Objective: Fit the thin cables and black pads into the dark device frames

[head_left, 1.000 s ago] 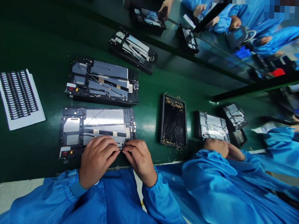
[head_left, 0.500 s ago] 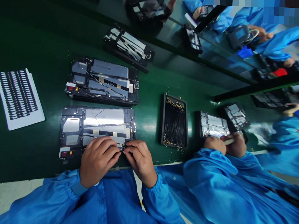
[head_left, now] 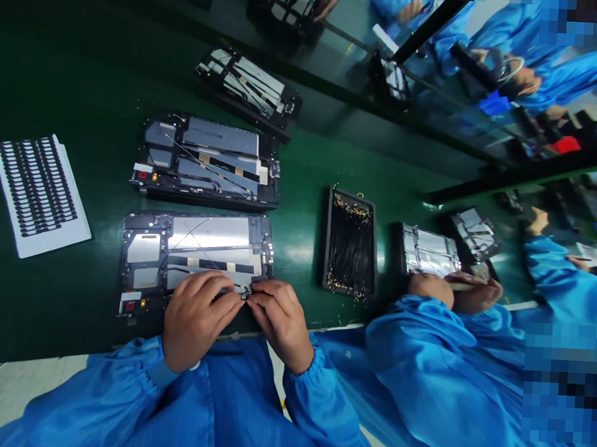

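1. The fingertips [head_left: 234, 299] of the left hand [head_left: 196, 319] and the right hand [head_left: 280, 324] meet tip to tip, curled and pinched narrow on a small dark part [head_left: 245, 294]; it is too small to tell what it is.
2. That part sits on the near long edge of the open tablet chassis [head_left: 197, 245], towards its right end. Both hands rest on this edge.
3. The chassis lies flat on the green belt [head_left: 111, 73], with thin wires crossing its silver plates.
4. Just beyond the chassis lies a second chassis [head_left: 206, 162], parallel to it and apart from it.
5. Further beyond the chassis, and tilted, lies a third chassis [head_left: 245, 87].
6. Left of the chassis, well apart, lies a white sheet of black stickers [head_left: 37, 193].
7. Right of the chassis stands a black tray [head_left: 325, 238] holding dark cables with gold ends.
8. Right of the chassis, past the tray, a co-worker's hands [head_left: 450, 291] rest at another chassis [head_left: 430, 250].
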`<state>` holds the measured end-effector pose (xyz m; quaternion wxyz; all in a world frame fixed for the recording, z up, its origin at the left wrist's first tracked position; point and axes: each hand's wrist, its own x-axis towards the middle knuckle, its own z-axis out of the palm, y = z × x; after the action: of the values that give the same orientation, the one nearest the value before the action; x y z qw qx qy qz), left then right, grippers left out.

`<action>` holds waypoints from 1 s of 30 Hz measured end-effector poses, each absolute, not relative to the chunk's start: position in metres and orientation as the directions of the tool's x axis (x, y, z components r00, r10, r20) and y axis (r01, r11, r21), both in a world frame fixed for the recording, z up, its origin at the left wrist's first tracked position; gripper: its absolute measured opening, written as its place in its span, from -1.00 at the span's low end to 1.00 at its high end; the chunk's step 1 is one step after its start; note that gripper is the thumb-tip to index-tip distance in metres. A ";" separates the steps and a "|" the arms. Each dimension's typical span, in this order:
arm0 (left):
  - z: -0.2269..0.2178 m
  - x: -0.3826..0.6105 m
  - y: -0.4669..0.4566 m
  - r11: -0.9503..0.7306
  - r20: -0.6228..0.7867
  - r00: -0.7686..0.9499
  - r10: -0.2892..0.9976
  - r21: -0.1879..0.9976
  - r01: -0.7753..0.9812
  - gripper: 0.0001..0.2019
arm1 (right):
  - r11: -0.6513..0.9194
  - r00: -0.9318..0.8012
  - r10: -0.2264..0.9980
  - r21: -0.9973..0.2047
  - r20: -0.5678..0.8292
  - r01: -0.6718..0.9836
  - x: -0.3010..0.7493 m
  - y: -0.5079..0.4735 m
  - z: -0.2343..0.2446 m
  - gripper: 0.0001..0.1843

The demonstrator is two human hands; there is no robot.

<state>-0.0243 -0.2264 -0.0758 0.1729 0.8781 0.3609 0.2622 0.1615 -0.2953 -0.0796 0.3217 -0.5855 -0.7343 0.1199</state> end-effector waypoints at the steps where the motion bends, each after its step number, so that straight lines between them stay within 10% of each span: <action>1: -0.076 -0.025 -0.227 -0.680 0.334 0.603 0.724 0.493 0.544 -0.90 | 0.310 -0.122 0.926 -0.536 0.357 0.785 0.161 -0.297 -0.082 -0.72; 7: -0.080 -0.027 -0.227 -0.667 0.337 0.585 0.738 0.501 0.552 -0.93 | 0.368 -0.172 0.871 -0.379 0.461 0.849 0.150 -0.313 -0.102 -0.40; 14: -0.068 -0.047 -0.231 -0.697 0.384 0.616 0.687 0.588 0.411 -0.84 | 0.322 -0.153 0.894 -0.367 0.420 0.873 0.141 -0.316 -0.103 -0.47; 23: -0.065 -0.111 -0.224 -0.519 0.360 0.377 0.854 0.518 0.681 -0.73 | 0.280 -0.103 0.895 -0.367 0.434 0.887 0.147 -0.322 -0.107 -0.42; 30: -0.089 -0.143 -0.218 -0.334 0.082 0.355 0.931 0.583 0.741 -0.14 | 0.052 0.148 0.947 -0.590 0.285 0.806 0.153 -0.309 -0.103 -0.09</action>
<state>-0.1427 -0.2184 -0.0891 0.2307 0.7901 0.5291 0.2065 0.1525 -0.3087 -0.1033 0.3333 -0.6804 -0.6441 0.1057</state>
